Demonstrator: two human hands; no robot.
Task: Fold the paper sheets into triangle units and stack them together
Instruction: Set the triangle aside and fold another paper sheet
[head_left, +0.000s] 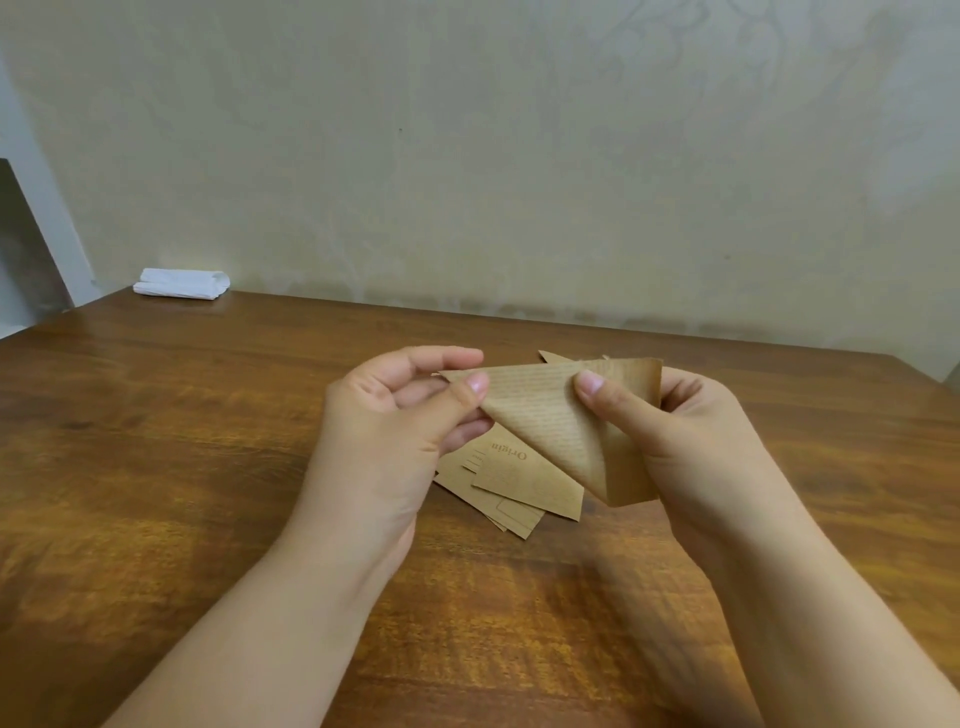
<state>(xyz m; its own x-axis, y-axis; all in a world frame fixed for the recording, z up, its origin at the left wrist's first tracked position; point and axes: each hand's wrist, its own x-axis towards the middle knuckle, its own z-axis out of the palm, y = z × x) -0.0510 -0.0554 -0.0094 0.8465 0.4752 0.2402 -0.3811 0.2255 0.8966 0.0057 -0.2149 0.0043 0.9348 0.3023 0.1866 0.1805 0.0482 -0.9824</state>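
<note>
Here, both hands hold one brown sheet (545, 410) up above the desk (182, 441), near its middle. The left hand (395, 431) pinches the sheet's left corner between thumb and forefinger, the other fingers curled behind. The right hand (691, 431) grips the right side, thumb on the front face and fingers behind the paper. The sheet is folded over on itself: its front flap forms a triangle with the point turned down, and a second layer shows behind it at the lower right. Beneath the hands, more brown sheets (509, 493) lie flat on the desk in a loose, fanned pile; the top one carries the printed word "Origin". One corner of paper pokes out beyond the held sheet's far edge. A folded white cloth (182, 284) sits at the desk's far left corner, against the wall (467, 156).
</note>
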